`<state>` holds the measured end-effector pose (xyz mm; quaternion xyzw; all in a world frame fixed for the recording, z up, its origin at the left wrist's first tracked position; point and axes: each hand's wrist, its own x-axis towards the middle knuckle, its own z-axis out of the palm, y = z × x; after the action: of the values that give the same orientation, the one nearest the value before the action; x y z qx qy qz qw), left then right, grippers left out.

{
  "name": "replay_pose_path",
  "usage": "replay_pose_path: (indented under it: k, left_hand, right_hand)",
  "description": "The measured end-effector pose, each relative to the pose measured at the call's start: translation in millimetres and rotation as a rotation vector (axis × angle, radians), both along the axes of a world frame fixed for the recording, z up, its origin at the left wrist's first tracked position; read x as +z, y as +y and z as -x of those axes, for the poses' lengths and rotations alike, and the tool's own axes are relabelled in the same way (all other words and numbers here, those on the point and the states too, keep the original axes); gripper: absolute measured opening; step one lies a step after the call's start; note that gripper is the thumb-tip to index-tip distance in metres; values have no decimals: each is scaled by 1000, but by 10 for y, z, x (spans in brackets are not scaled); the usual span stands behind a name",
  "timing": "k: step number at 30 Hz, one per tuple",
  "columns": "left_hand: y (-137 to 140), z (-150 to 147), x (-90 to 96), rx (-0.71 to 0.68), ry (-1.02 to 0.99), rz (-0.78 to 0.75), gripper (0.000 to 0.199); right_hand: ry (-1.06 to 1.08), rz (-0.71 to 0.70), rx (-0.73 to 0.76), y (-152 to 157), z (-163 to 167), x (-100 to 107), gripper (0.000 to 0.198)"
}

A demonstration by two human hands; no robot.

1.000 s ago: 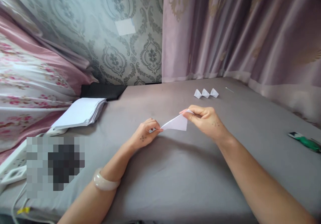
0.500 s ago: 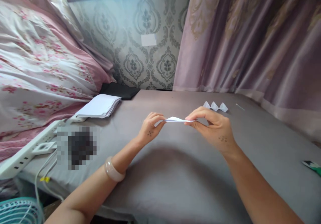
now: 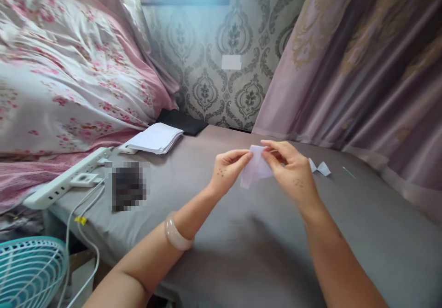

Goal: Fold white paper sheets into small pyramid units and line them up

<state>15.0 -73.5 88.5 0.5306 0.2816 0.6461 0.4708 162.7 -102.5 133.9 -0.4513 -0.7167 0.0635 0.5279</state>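
A folded sheet of white paper (image 3: 256, 166) is held up above the grey-covered table (image 3: 221, 271). My left hand (image 3: 228, 172) pinches its upper left edge between thumb and fingers. At the upper right, my right hand (image 3: 290, 167) grips the same paper, thumb toward me. The paper's lower part hangs down with a narrow strip at its left. Small folded white paper pieces (image 3: 323, 169) lie behind my right hand, which partly hides them.
A stack of white paper (image 3: 155, 137) lies at the back left beside a black flat item (image 3: 184, 122). A power strip (image 3: 69, 179) with cables runs along the left edge, near a pixelated dark patch (image 3: 128, 186). A blue fan (image 3: 31, 271) stands lower left. A thin stick (image 3: 348, 172) lies right.
The paper has turned from edge-on to hanging with its face toward me. My hands have come closer together. The whole view has shifted, with the room's things now further right.
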Motion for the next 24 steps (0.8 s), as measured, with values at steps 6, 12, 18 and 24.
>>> replay_pose_path:
  k: [6, 12, 18, 24]
  left_hand:
    - [180, 6, -108, -61, -233, 223, 28]
    - [142, 50, -229, -27, -248, 274, 28]
    - [108, 58, -298, -39, -281, 295, 26]
    - [101, 86, -330, -121, -288, 299, 31]
  right_hand:
    - [7, 86, -176, 219, 169, -277, 25]
    - [-13, 133, -155, 183, 262, -352, 23]
    - [-20, 154, -128, 130, 360, -364, 14]
    - [-128, 68, -104, 115, 367, -407, 11]
